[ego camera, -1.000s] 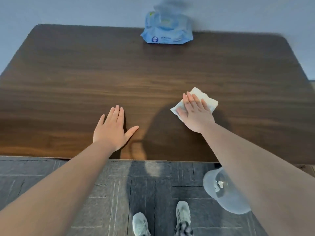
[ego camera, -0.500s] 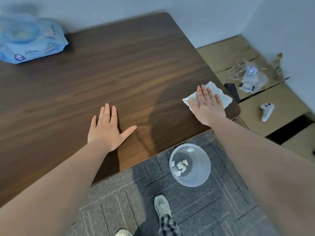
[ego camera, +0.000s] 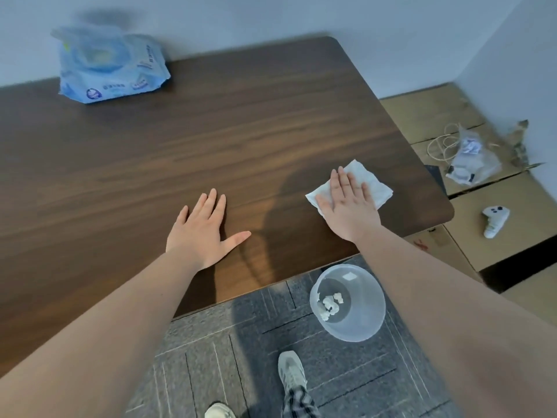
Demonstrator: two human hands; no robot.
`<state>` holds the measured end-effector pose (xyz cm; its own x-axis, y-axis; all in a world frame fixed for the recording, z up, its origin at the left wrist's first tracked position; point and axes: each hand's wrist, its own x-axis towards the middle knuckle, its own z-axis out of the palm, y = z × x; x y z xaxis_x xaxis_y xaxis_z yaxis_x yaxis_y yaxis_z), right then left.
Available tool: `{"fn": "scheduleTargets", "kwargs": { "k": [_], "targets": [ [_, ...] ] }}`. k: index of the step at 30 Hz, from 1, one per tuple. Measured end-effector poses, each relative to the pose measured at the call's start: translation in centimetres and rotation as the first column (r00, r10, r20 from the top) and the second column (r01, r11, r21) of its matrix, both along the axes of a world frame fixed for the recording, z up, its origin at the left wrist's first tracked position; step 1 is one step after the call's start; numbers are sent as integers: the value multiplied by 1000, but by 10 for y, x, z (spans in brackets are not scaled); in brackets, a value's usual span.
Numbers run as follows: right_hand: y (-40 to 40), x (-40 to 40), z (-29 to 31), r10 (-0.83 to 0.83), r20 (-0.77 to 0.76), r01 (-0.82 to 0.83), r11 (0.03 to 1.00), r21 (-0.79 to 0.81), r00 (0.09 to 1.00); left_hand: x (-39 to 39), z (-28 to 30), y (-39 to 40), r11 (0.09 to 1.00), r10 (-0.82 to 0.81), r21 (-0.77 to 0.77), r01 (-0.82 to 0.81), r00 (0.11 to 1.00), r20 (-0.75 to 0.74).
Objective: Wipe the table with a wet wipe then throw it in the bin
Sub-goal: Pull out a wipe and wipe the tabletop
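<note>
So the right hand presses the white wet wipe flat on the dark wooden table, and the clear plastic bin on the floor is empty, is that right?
Not quite. The head view shows the clear plastic bin already holds some crumpled white wipes. The rest stands: the right hand presses the white wet wipe flat on the dark wooden table.

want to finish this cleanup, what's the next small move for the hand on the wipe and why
Probably close the right hand on the wet wipe and lift it. It lies flat under the palm near the table corner, and the bin stands on the floor just below.
</note>
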<state>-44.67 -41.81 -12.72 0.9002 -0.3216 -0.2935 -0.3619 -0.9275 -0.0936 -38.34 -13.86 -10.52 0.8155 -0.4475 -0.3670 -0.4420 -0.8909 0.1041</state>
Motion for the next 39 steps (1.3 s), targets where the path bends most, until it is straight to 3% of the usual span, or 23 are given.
{"fn": "scheduleTargets", "kwargs": {
  "k": [8,17,21,25,29,34,39],
  "targets": [
    [204,47,-4,339,25,-340,938,64,940,-17,10,174,966,259,0,-260,964,-52],
    [480,65,-6,690,83,-694,707,138,719,-87,15,443,756,643,194,-625,765,-37],
    [585,55,-9,794,88,-797,587,144,601,-115,9,511,742,653,224,-631,756,-33],
    [668,47,-8,852,115,-859,496,128,510,-119,-6,523,763,639,155,-627,769,-34],
    [709,42,-9,884,142,-895,437,91,446,-121,-15,525,738,673,74,-671,739,-9],
    [695,41,-8,903,146,-915,396,80,404,-122,-13,523,740,670,88,-667,742,-14],
    [654,29,-4,900,81,-901,420,108,429,-118,-1,508,721,688,111,-684,726,9]
  ]
}}
